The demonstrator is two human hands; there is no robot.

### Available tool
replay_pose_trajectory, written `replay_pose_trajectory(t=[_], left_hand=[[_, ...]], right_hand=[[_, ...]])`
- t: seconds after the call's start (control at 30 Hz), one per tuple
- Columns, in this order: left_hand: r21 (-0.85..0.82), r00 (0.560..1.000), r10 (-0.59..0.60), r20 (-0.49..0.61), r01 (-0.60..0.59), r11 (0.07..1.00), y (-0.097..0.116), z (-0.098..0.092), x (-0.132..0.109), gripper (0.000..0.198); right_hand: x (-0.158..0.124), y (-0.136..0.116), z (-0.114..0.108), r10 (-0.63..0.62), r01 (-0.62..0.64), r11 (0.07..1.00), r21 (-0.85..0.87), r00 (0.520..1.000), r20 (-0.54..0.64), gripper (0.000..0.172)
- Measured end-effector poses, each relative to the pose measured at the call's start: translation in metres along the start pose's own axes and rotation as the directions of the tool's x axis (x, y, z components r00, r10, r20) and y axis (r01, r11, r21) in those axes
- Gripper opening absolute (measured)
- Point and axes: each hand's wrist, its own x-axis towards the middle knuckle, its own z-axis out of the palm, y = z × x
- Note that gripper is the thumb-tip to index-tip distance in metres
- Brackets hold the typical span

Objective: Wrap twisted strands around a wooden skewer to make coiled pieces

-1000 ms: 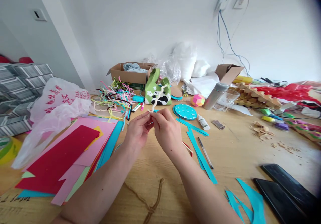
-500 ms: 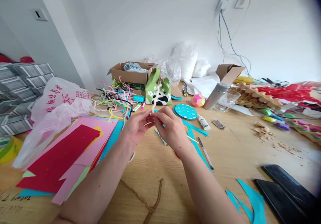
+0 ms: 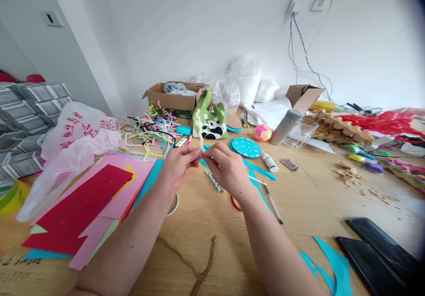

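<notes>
A white, fuzzy pipe cleaner (image 3: 199,128) with a wavy, twisted shape stands up from between my fingertips, in front of a green panda bag (image 3: 210,123). My left hand (image 3: 179,165) pinches its lower end from the left. From the right, the thumb and forefinger of my right hand (image 3: 226,165) close on the same end; the exact grip point is partly hidden. Below the hands lies a light-blue twisted strand (image 3: 214,182). A red ring-like handle (image 3: 235,203) shows partly behind my right wrist, and a tape roll (image 3: 174,205) beside my left wrist.
Coloured paper sheets (image 3: 86,203) and a plastic bag (image 3: 79,132) lie left. A tangle of pipe cleaners (image 3: 152,125) sits behind. To the right are a glue bottle (image 3: 270,162), a pen (image 3: 274,204), a grey flask (image 3: 287,128), a glass mug (image 3: 300,132) and phones (image 3: 368,265).
The white pipe cleaner's upper part has tilted left. Both hands have shifted slightly, and more of the light-blue strand, red handle and tape roll shows.
</notes>
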Motion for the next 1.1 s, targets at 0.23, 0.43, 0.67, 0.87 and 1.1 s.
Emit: replay_pose_trajectory(t=[0.23,0.43,0.67,0.87,1.1], left_hand=[[0.188,0.985,0.174,-0.010,-0.169,0.967,-0.006,0.001,0.001,0.019],[0.313,0.955,0.297,-0.001,-0.282,0.907,-0.010,0.002,0.000,0.018],[0.380,0.955,0.294,0.050,-0.290,0.878,-0.010,0.003,-0.001,0.019],[0.405,0.951,0.281,0.131,-0.310,0.860,-0.007,0.002,-0.001,0.022],[0.370,0.943,0.207,0.262,-0.296,0.880,0.005,-0.002,-0.004,0.015]], right_hand=[[0.002,-0.004,0.000,0.066,-0.066,0.998,-0.007,0.997,-0.040,0.022],[0.002,-0.005,0.001,0.174,-0.172,0.984,0.052,0.983,-0.054,0.018],[0.006,-0.003,-0.004,0.351,-0.353,0.910,0.215,0.935,0.049,0.010],[0.006,0.003,-0.006,0.465,-0.493,0.779,0.387,0.869,0.170,0.017],[0.006,0.014,-0.012,0.456,-0.557,0.521,0.647,0.822,0.341,0.038]])
